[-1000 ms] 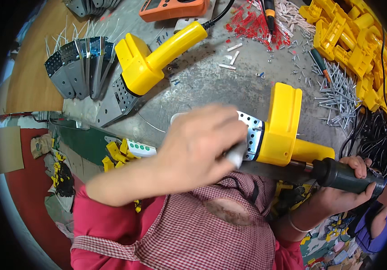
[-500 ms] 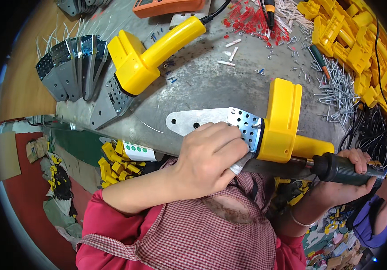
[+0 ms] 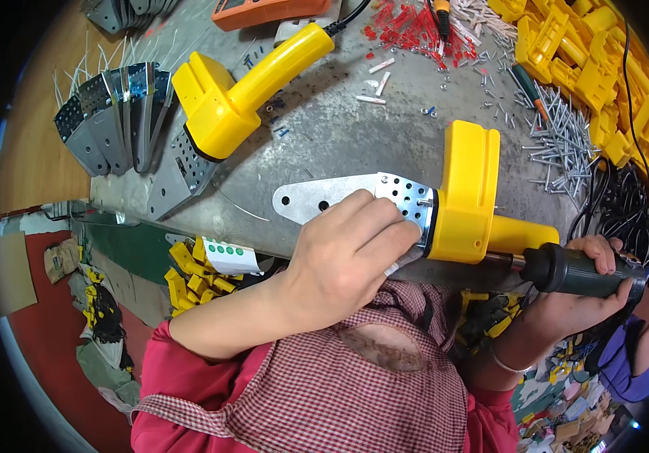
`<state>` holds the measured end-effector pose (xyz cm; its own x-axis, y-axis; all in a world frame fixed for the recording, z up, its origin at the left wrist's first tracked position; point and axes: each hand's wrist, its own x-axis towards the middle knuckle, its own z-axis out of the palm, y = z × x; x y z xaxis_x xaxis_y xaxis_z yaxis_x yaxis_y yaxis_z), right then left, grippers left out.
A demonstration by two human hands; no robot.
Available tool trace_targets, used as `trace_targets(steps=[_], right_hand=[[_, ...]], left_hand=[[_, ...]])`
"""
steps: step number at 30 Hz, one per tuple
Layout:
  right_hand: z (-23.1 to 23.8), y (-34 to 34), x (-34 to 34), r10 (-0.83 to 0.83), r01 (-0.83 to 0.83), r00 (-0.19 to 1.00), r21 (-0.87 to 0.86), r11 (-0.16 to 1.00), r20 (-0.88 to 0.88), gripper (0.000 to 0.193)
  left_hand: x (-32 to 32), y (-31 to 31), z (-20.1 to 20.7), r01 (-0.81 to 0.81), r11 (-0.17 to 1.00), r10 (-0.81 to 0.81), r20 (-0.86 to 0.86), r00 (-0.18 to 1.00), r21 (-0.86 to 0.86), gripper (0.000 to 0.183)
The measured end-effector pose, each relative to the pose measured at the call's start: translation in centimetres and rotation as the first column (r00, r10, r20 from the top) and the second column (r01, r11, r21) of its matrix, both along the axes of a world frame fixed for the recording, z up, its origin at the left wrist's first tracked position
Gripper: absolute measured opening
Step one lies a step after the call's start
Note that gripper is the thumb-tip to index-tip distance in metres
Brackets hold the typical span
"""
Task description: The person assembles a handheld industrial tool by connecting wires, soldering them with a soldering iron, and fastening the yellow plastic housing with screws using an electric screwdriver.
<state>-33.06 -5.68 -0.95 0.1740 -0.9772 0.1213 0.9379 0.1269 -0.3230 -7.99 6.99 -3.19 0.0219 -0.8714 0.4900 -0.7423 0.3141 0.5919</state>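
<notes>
My left hand (image 3: pixel 339 257) is closed round the perforated metal neck of a pipe welding iron, with its flat grey plate (image 3: pixel 302 198) pointing left. The iron's yellow plastic housing (image 3: pixel 462 204) lies at the near table edge, its handle to the right. In my right hand (image 3: pixel 566 313) is a dark electric screwdriver (image 3: pixel 585 272), fingers wrapped round its body. Its shaft points left at the near side of the housing; the tip is hidden there. A second yellow welding iron (image 3: pixel 222 113), with a cord, lies farther left on the table.
Grey perforated heating plates (image 3: pixel 117 121) with white wires stand in a row at the left. Loose screws (image 3: pixel 562 143), a hand screwdriver (image 3: pixel 528 87) and a heap of yellow shells (image 3: pixel 604 75) lie at the right. An orange meter (image 3: pixel 264 11) and red pieces (image 3: pixel 415 26) are at the back.
The whole view has shifted slightly. Both hands keep their holds, and the screwdriver stays against the near side of the yellow housing.
</notes>
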Motion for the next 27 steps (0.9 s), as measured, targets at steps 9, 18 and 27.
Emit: trace_targets(steps=[9, 18, 27], right_hand=[[-0.5, -0.1, -0.4, 0.001, -0.001, 1.000, -0.025, 1.000, 0.005, 0.036], [-0.6, -0.1, -0.3, -0.015, 0.015, 1.000, -0.024, 1.000, 0.005, 0.036], [-0.3, 0.0, 0.2, -0.097, 0.097, 0.995, 0.047, 0.994, 0.001, 0.035]], left_hand=[[-0.1, 0.0, -0.2, -0.007, 1.000, 0.009, -0.069, 0.998, 0.024, 0.024], [0.4, -0.1, 0.4, 0.035, 0.990, -0.005, -0.209, 0.978, 0.139, 0.022], [1.3, -0.2, 0.1, 0.125, 0.983, -0.088, -0.254, 0.963, 0.132, 0.016]])
